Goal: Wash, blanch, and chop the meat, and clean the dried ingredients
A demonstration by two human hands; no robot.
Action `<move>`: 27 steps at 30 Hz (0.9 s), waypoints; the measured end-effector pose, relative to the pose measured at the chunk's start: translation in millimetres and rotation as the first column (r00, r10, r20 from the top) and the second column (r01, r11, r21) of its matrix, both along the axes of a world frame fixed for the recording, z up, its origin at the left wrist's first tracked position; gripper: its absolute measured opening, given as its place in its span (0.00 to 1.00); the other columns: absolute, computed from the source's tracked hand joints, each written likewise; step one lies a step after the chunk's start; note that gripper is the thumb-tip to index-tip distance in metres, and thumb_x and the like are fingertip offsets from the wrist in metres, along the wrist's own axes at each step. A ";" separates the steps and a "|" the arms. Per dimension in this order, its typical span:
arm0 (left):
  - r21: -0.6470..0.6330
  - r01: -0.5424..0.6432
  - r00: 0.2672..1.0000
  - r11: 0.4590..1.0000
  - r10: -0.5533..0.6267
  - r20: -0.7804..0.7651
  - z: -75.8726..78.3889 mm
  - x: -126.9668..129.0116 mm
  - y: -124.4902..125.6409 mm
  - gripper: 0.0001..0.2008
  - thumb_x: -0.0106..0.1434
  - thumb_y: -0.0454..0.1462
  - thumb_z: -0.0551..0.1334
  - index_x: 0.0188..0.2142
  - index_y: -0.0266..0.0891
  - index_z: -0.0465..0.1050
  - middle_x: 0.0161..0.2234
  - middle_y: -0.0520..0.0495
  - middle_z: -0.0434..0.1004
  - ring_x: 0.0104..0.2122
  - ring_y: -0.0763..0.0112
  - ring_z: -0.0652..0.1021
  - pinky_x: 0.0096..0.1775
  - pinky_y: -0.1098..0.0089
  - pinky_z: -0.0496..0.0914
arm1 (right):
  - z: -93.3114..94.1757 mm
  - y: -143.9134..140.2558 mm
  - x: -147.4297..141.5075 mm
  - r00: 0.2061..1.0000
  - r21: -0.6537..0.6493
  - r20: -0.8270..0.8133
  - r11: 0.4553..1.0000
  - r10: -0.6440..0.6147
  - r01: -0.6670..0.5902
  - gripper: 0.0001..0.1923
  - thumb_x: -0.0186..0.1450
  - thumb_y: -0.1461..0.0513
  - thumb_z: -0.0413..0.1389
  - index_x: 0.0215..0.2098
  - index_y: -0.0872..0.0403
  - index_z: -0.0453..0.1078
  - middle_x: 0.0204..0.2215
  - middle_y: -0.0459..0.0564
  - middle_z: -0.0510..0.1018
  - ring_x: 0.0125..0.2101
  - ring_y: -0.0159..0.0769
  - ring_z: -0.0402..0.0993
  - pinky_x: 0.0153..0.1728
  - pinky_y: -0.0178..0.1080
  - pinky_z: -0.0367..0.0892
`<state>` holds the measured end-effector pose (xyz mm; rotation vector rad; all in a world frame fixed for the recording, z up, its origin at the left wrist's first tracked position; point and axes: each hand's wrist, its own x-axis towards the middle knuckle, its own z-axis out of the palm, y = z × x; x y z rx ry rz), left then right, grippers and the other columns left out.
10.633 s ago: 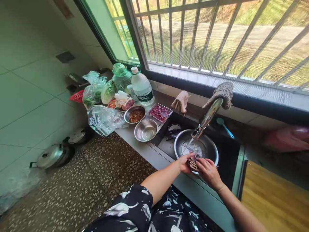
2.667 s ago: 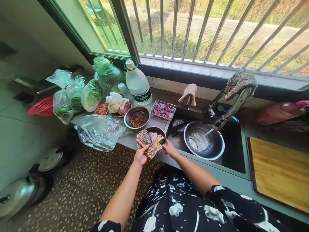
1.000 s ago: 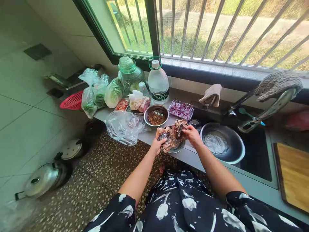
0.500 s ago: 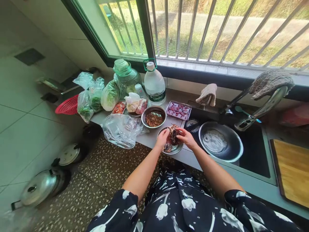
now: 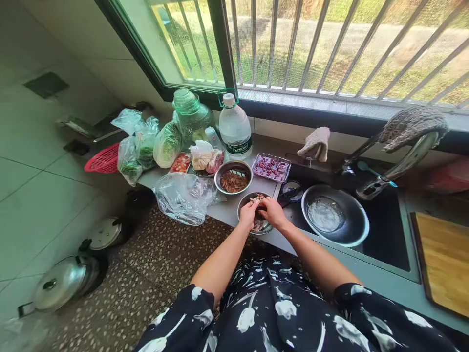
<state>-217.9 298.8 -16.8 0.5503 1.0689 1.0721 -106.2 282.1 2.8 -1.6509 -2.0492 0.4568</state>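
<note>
My left hand point(image 5: 249, 215) and my right hand point(image 5: 273, 212) are close together over a round metal bowl point(image 5: 240, 209) at the counter's front edge. Between their closed fingers is a clump of brown, stringy food point(image 5: 258, 198); its exact kind cannot be made out. More pinkish-brown pieces point(image 5: 258, 225) lie in the bowl beneath, partly hidden by my hands. Just behind stands a second metal bowl point(image 5: 217, 184) with brown shredded pieces in dark liquid. A rectangular metal tray point(image 5: 256, 174) of dark red, cut-up pieces is to its right.
A metal basin point(image 5: 361, 225) with water sits in the sink point(image 5: 388, 239) under the faucet point(image 5: 377, 183). Left on the counter are a plastic bag point(image 5: 183, 198), a water bottle point(image 5: 234, 127), a green jar point(image 5: 194, 120) and bagged vegetables point(image 5: 167, 144). A wooden cutting board point(image 5: 445, 259) lies far right.
My hands have come closer together and sunk lower over the bowl. The right hand has shifted left, and less of the brown clump shows between them.
</note>
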 end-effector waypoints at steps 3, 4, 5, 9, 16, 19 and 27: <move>0.007 0.006 0.995 1.000 -0.005 -0.103 -1.6 -2.9 2.7 0.17 0.43 0.43 0.69 0.31 0.34 0.77 0.32 0.44 0.78 0.32 0.68 0.75 0.38 0.68 0.67 | -1.9 -0.9 -1.7 1.000 0.015 -0.005 1.000 -0.004 0.005 0.07 0.55 0.67 0.56 0.33 0.54 0.66 0.32 0.49 0.70 0.34 0.36 0.62 0.36 0.38 0.58; -0.001 0.000 0.993 1.000 0.000 -0.120 -1.2 -3.8 3.7 0.16 0.43 0.43 0.69 0.30 0.34 0.77 0.31 0.44 0.78 0.30 0.69 0.75 0.37 0.69 0.67 | -2.5 -1.2 -1.9 1.000 0.035 -0.015 0.999 0.006 -0.006 0.08 0.55 0.67 0.56 0.34 0.54 0.67 0.33 0.49 0.70 0.35 0.37 0.63 0.37 0.39 0.58; -0.015 -0.006 0.992 1.000 0.004 -0.126 -0.2 -4.6 4.7 0.16 0.43 0.43 0.69 0.30 0.34 0.77 0.29 0.45 0.78 0.29 0.70 0.75 0.35 0.70 0.67 | -3.0 -1.5 -1.6 0.999 0.060 -0.029 0.998 0.017 -0.016 0.09 0.55 0.67 0.56 0.35 0.53 0.67 0.34 0.50 0.70 0.36 0.37 0.63 0.38 0.39 0.58; -0.088 0.014 0.993 0.996 -0.024 -0.113 4.1 -8.3 7.4 0.13 0.44 0.42 0.68 0.26 0.34 0.75 0.22 0.48 0.76 0.23 0.73 0.73 0.29 0.71 0.67 | -6.1 -3.9 4.2 0.994 0.134 -0.092 0.990 0.063 -0.050 0.05 0.57 0.66 0.56 0.33 0.52 0.71 0.32 0.50 0.72 0.36 0.37 0.63 0.39 0.40 0.59; -0.099 -0.007 0.988 0.995 -0.008 -0.151 -3.7 -12.4 5.2 0.13 0.44 0.42 0.68 0.23 0.33 0.73 0.19 0.48 0.74 0.21 0.73 0.73 0.28 0.72 0.67 | -7.2 -21.0 13.5 0.994 0.181 -0.050 0.979 0.100 -0.090 0.06 0.61 0.59 0.54 0.31 0.51 0.72 0.32 0.49 0.74 0.38 0.38 0.63 0.41 0.41 0.56; -0.070 -0.048 0.986 0.996 0.036 -0.164 -4.9 -5.7 3.4 0.15 0.45 0.44 0.68 0.24 0.33 0.73 0.21 0.48 0.75 0.21 0.74 0.72 0.27 0.72 0.67 | -6.4 -28.3 4.6 0.998 0.114 -0.057 0.993 0.001 0.006 0.08 0.61 0.57 0.52 0.35 0.52 0.70 0.34 0.50 0.71 0.35 0.36 0.64 0.37 0.38 0.58; -0.052 -0.120 0.993 0.991 0.120 0.006 6.9 6.8 0.6 0.14 0.49 0.43 0.66 0.28 0.31 0.73 0.26 0.43 0.77 0.26 0.69 0.76 0.35 0.66 0.70 | -12.0 -17.6 -3.6 0.863 -0.110 -0.409 0.955 -0.295 0.275 0.14 0.58 0.52 0.51 0.34 0.53 0.62 0.29 0.47 0.69 0.29 0.33 0.65 0.34 0.36 0.63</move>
